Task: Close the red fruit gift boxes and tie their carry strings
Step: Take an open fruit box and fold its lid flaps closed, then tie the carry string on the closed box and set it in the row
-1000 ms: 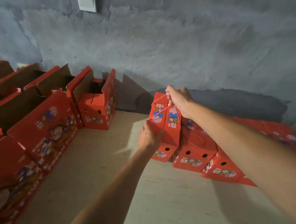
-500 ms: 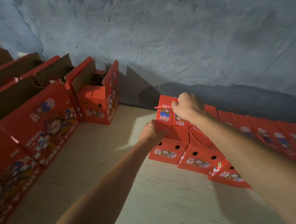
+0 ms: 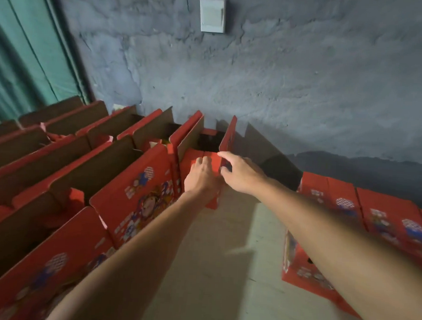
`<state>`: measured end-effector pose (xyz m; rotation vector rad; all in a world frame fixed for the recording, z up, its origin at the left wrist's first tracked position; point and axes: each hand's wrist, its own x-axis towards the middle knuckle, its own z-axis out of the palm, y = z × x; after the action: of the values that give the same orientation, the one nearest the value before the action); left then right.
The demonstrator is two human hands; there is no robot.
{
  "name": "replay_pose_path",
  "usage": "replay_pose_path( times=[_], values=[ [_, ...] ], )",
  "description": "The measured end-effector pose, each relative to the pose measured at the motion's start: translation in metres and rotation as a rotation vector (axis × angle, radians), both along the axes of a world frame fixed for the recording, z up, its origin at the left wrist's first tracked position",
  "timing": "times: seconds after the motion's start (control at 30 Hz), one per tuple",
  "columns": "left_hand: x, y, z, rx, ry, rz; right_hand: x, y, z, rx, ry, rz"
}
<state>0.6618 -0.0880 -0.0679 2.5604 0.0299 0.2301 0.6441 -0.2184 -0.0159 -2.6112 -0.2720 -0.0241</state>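
— Where's the box?
— The open red cardboard gift box (image 3: 207, 144) stands against the grey wall (image 3: 283, 90), flaps upright, bare tabletop (image 3: 223, 259) to its right.
— Hands?
— My right hand (image 3: 241, 172) pinches its right flap (image 3: 228, 136); my left hand (image 3: 201, 174) lies flat on its near end.

Open red box (image 3: 206, 157) stands by the wall, flaps upright.
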Motion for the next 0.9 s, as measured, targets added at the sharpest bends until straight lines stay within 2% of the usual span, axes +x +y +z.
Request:
replay_pose_path(
  times=[0.2,0.4,0.57,0.67,0.77,0.9],
  values=[
    [0.06,0.032,-0.033,0.398,-0.054,-0.277,0.059,0.034,-0.039,-0.27,0.059,-0.026],
    [0.119,0.024,-0.052,0.699,-0.008,-0.355,0.082,0.044,-0.079,-0.372,0.079,-0.178],
    [0.126,0.027,-0.065,0.707,-0.052,-0.405,0.076,0.04,-0.093,-0.363,-0.029,-0.158],
    [0.116,0.024,-0.055,0.763,0.001,-0.379,0.07,0.042,-0.085,-0.407,-0.024,-0.116],
    [0.091,0.016,-0.048,0.791,0.062,-0.414,0.049,0.038,-0.08,-0.476,-0.019,-0.083],
    [0.036,0.006,-0.041,0.799,0.088,-0.464,-0.003,0.023,-0.077,-0.45,0.01,-0.057]
  ],
)
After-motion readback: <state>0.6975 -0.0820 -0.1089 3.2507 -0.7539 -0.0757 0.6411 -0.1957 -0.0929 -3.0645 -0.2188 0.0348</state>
